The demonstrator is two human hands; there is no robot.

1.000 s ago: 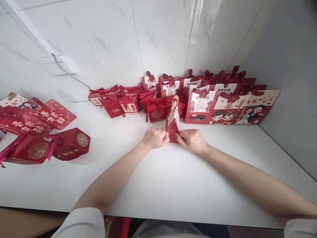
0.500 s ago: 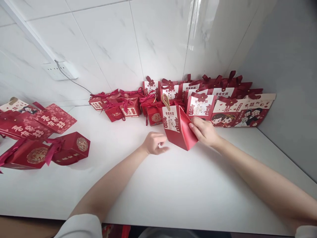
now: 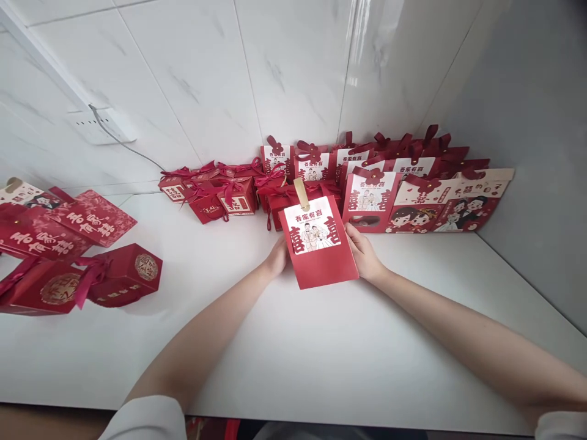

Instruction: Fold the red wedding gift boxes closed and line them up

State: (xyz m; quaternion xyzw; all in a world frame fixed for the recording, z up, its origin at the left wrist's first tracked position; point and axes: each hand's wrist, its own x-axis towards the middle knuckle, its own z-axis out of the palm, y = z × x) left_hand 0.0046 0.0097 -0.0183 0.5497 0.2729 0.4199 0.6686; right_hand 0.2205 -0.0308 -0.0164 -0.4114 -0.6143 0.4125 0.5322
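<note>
A red gift box (image 3: 323,269) with a white printed panel of a couple and a cream ribbon loop at its top is held up over the white table, front toward me. My right hand (image 3: 363,249) grips its right edge, the fingers partly behind it. At the opposite edge, my left hand (image 3: 277,258) holds the box, most of its fingers hidden behind. Close behind stand similar boxes, one with a dark red bow (image 3: 372,198) and an oval window. Small red ribbon-tied boxes (image 3: 238,197) are just left of them.
More red gift boxes (image 3: 123,275) and flat red bags (image 3: 94,217) lie at the left of the white table (image 3: 275,360). Cartoon-couple boxes (image 3: 477,205) stand by the grey side panel (image 3: 527,153). A cable runs from a wall socket (image 3: 103,125).
The gift box has turned from showing its side to facing me, and tilts back. My left hand has come up from beside it onto its left edge. The view has shifted slightly.
</note>
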